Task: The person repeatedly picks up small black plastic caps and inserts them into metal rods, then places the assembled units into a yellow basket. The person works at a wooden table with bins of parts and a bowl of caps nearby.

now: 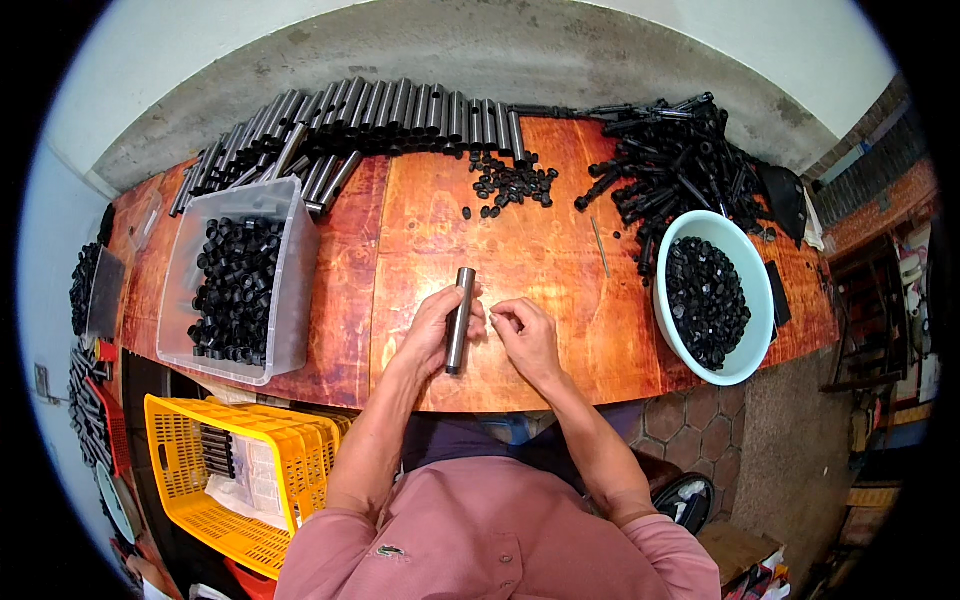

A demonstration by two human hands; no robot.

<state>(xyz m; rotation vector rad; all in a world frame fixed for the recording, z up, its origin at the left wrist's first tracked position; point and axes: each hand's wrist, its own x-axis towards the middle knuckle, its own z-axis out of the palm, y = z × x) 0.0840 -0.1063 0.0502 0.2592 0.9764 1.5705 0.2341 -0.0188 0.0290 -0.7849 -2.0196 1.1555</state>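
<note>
My left hand (432, 325) is wrapped round a dark grey metal tube (461, 322), which stands nearly upright in the picture over the front middle of the table. A black end shows at the tube's lower tip. Just right of the tube, my right hand (527, 338) is apart from it, its thumb and fingers curled together in a pinch. Whatever those fingertips hold, if anything, is too small to tell. Beyond my hands lies a scatter of small black caps (512, 182).
Metal tubes (400, 108) are stacked along the back left. A clear plastic bin (290, 335) of black caps stands left, a pale blue basin (762, 325) of black pieces right. Black rod-like parts (680, 150) pile up behind it. A thin rod (599, 246) lies nearby. Below left sits a yellow crate (290, 430).
</note>
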